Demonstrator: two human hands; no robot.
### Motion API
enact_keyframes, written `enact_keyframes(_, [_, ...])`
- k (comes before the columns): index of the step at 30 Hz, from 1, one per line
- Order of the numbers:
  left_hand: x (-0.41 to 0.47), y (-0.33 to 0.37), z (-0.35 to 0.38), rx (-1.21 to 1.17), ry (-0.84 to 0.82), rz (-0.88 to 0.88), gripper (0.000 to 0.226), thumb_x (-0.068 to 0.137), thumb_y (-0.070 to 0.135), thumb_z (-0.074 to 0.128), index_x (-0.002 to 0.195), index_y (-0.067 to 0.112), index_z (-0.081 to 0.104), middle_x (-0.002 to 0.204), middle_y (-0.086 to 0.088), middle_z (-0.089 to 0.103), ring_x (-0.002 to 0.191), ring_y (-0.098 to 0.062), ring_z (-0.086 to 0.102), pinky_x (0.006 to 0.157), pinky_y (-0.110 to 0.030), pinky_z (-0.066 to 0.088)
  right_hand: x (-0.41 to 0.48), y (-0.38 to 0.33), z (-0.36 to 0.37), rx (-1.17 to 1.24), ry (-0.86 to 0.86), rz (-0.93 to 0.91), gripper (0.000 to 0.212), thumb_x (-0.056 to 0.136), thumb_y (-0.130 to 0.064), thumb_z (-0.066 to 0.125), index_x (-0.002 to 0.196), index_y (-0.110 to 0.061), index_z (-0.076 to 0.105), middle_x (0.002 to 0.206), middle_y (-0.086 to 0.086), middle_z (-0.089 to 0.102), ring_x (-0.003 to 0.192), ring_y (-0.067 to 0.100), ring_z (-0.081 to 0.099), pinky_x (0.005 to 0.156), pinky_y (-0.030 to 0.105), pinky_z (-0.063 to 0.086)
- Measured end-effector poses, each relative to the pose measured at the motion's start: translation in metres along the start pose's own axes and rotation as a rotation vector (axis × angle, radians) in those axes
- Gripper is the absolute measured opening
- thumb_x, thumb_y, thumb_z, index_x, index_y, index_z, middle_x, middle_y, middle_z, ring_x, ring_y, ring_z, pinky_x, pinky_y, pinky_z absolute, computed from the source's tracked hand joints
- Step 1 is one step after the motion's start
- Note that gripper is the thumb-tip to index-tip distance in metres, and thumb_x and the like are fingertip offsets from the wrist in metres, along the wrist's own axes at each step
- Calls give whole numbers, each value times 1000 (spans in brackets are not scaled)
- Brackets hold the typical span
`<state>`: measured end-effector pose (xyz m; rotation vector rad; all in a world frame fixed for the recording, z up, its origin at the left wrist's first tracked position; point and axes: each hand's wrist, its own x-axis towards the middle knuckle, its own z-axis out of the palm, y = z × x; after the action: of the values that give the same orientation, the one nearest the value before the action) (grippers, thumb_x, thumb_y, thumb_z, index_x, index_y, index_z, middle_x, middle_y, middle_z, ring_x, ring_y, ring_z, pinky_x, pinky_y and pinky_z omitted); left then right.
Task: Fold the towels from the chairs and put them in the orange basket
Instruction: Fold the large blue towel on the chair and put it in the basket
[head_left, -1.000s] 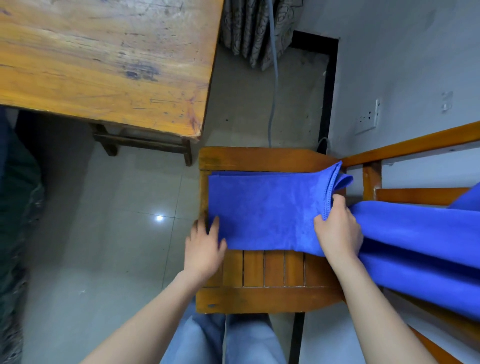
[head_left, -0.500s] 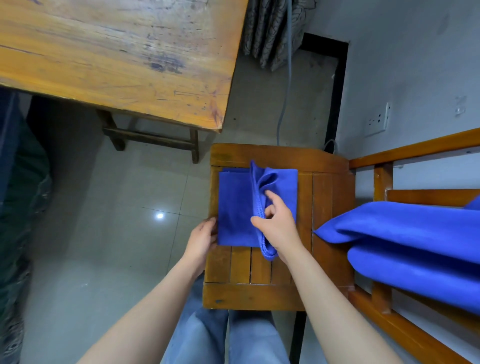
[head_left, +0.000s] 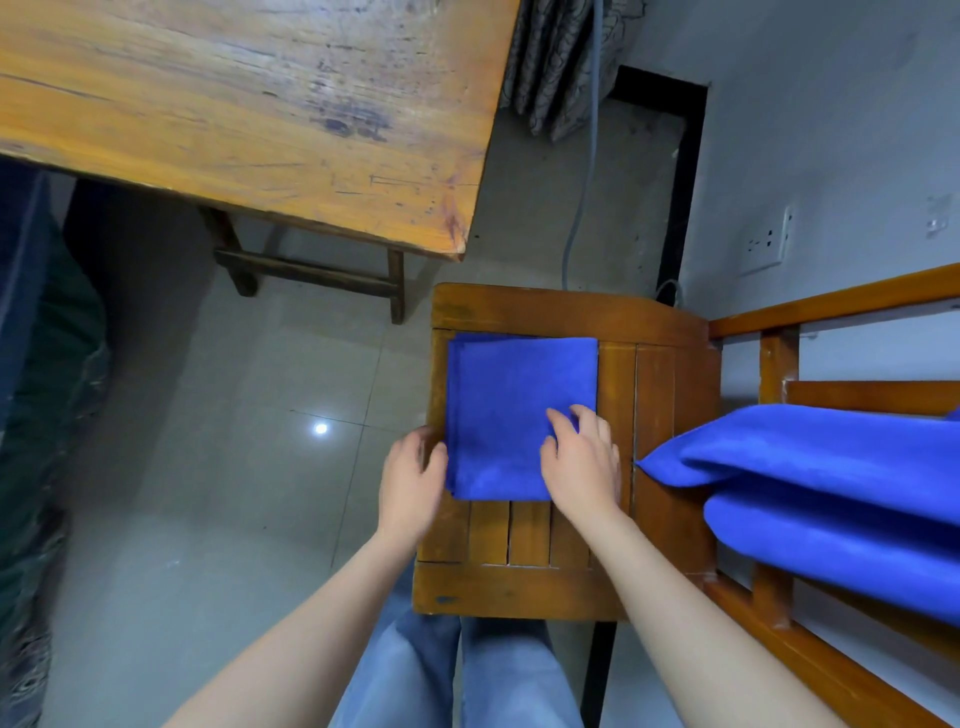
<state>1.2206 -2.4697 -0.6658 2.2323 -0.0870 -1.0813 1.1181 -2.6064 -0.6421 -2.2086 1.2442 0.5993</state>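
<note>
A blue towel (head_left: 511, 405) lies folded into a neat square on the left part of the wooden chair seat (head_left: 660, 415). My right hand (head_left: 582, 460) rests flat on the towel's near right corner, fingers spread. My left hand (head_left: 413, 480) sits at the towel's near left edge with its fingers loosely bent against the cloth. Another blue towel (head_left: 831, 493) hangs over the chair's backrest on the right. No orange basket is in view.
A worn wooden table (head_left: 249, 114) stands at the upper left, its corner close to the chair. Grey tiled floor (head_left: 234, 441) spreads to the left. A grey wall with a socket (head_left: 766, 241) and a hanging cable (head_left: 582, 171) lies beyond the chair.
My right hand has laid the raised half of the towel down leftward, making a flat square, and now presses its near right corner. My left hand stays at the left edge.
</note>
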Motion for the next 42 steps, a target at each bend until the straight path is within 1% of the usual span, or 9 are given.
enact_keyframes(5, [-6,-7,15,847,-40,748,56,69,29,66,122,11,56,132,-17,54,120,-34,52,90,-42,49,-7,27,7,-362,-222,-266,57,99,-32,35,150,-27,12,159,8,-9,146,27,-7,115,38,15])
enact_keyframes(9, [9,0,19,1008,-178,576,73,82,33,63,143,7,32,153,-13,27,141,-28,27,111,-45,27,-4,34,10,-315,-49,-300,52,89,-21,56,139,-17,44,154,15,23,143,31,22,111,42,32])
enact_keyframes(12, [4,-6,16,1059,-144,608,75,56,31,82,122,3,58,130,-19,56,117,-35,56,89,-48,49,-4,52,16,-358,23,-397,52,64,-26,81,113,-15,68,129,16,58,120,32,56,90,43,51])
enact_keyframes(16, [-11,-29,22,1052,-57,843,74,55,26,78,121,3,55,128,-18,58,119,-34,54,92,-47,48,-8,67,23,-487,-26,-525,81,50,-49,85,121,-15,64,126,16,61,117,31,59,89,42,51])
enact_keyframes(19, [-11,-43,32,1097,-34,953,71,65,25,64,130,7,40,132,-18,55,127,-33,43,98,-46,44,-4,63,26,-507,1,-498,94,40,-43,91,124,-14,61,128,20,58,118,35,57,90,44,50])
enact_keyframes(23, [0,-41,42,1122,-37,826,93,51,22,83,131,10,38,128,-28,54,116,-42,55,92,-48,48,6,61,38,-512,10,-503,93,32,-25,95,119,-17,65,126,23,58,117,39,57,87,46,51])
enact_keyframes(30, [22,-31,52,1127,170,881,42,76,15,34,117,10,44,110,-30,62,98,-44,63,82,-51,51,19,56,50,-449,206,-537,54,47,-3,88,98,-13,72,105,26,67,95,43,65,72,42,56])
enact_keyframes(36, [28,-9,43,1126,94,902,62,38,7,80,95,10,56,77,-20,65,64,-35,63,49,-29,50,18,59,44,-346,379,-656,30,63,-3,57,86,-13,73,87,16,70,79,36,68,58,30,55])
enact_keyframes(42, [2,27,28,1173,-17,926,54,16,10,85,67,14,66,48,-4,51,42,-23,53,36,-17,31,-10,63,23,-329,487,-653,39,67,-6,34,86,-14,67,77,10,67,70,30,66,47,24,47])
